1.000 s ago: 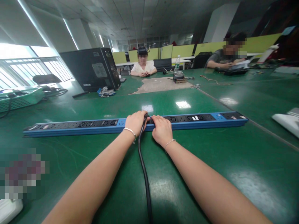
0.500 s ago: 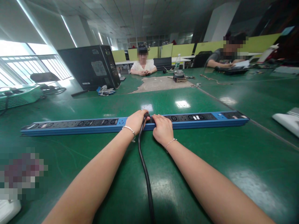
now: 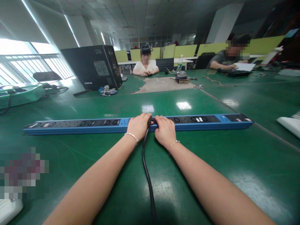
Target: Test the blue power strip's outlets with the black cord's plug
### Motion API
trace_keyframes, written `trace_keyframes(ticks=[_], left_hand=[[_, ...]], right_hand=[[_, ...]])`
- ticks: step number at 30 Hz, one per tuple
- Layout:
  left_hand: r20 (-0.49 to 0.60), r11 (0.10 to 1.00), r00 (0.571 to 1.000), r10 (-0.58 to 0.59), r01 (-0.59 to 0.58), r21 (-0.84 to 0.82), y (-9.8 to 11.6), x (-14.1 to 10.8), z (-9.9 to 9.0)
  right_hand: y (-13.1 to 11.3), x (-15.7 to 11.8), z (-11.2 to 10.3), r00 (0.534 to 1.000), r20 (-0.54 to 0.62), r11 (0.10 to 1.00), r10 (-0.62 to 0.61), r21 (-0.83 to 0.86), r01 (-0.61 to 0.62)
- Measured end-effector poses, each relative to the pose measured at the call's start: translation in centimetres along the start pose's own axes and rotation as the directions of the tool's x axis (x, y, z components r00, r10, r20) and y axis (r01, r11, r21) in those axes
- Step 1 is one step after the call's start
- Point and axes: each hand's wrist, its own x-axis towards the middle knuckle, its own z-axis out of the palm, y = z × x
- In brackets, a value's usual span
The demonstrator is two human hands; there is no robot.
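Note:
A long blue power strip (image 3: 70, 130) with black socket faces lies crosswise on the green table. My left hand (image 3: 138, 126) is closed around the black plug (image 3: 149, 122) at the strip's middle. From that plug a black power cord (image 3: 146, 165) hangs down toward the front edge of the view. My right hand (image 3: 165, 131) grips the strip just right of the plug, its fingers bent over the socket face. The fingers of both hands hide the sockets under them, so I cannot tell how far in the plug sits.
A black computer case (image 3: 93, 67), work gloves (image 3: 107, 90) and a green basket (image 3: 25, 95) stand at the back left. Two people sit across the table (image 3: 199, 159). A bottle (image 3: 180, 64) and a small round device (image 3: 181, 76) are at the far middle. A white object (image 3: 290, 123) lies at right.
My left hand and the plug have tipped more upright and lower toward the strip, close beside my right hand. The whole view has shifted slightly. My right hand keeps its grip on the strip.

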Motion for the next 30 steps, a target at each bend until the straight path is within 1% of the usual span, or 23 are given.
trace_keyframes(ticks=[5, 8, 13, 14, 18, 23, 26, 28, 30], left_hand=[[-0.052, 0.999, 0.998, -0.026, 0.024, -0.041, 0.2, -0.9, 0.5], [-0.072, 0.998, 0.997, -0.019, 0.015, -0.063, 0.2, -1.2, 1.0], [-0.088, 0.998, 0.996, -0.029, 0.024, -0.054, -0.2, -1.5, 2.0], [-0.088, 0.998, 0.995, -0.034, 0.03, -0.047, -0.2, -1.5, 2.2], [-0.113, 0.998, 0.991, -0.065, 0.063, -0.018, -0.1, -1.5, 2.8], [-0.137, 0.995, 0.986, -0.093, 0.089, -0.038, -0.1, -1.2, 3.2], [-0.144, 0.996, 0.987, -0.076, 0.068, -0.061, -0.5, -1.0, 3.1], [-0.143, 0.996, 0.988, -0.052, 0.041, -0.077, -0.8, -0.9, 2.8], [-0.141, 0.995, 0.989, -0.04, 0.027, -0.092, -1.0, -0.8, 2.6]], right_hand=[[-0.2, -0.1, 0.0, 1.0, -0.016, 1.0, -0.013, -0.006, 0.013], [-0.3, -0.1, -0.2, 0.999, -0.027, 0.999, -0.04, -0.001, 0.04], [-0.6, -0.3, -0.6, 0.98, 0.011, 0.979, -0.201, 0.034, 0.2], [-0.6, -0.4, -0.6, 0.976, 0.012, 0.976, -0.216, 0.032, 0.216], [-0.7, -0.3, -0.5, 0.974, 0.0, 0.974, -0.225, 0.036, 0.225], [-1.5, 1.3, 0.5, 0.979, -0.117, 0.986, -0.164, 0.011, 0.167], [-1.7, 2.4, 1.2, 0.98, -0.151, 0.99, -0.133, -0.067, 0.124], [-1.5, 2.7, 1.6, 0.978, -0.14, 0.984, -0.154, -0.107, 0.14], [-1.2, 2.7, 1.9, 0.974, -0.138, 0.98, -0.179, -0.111, 0.164]])
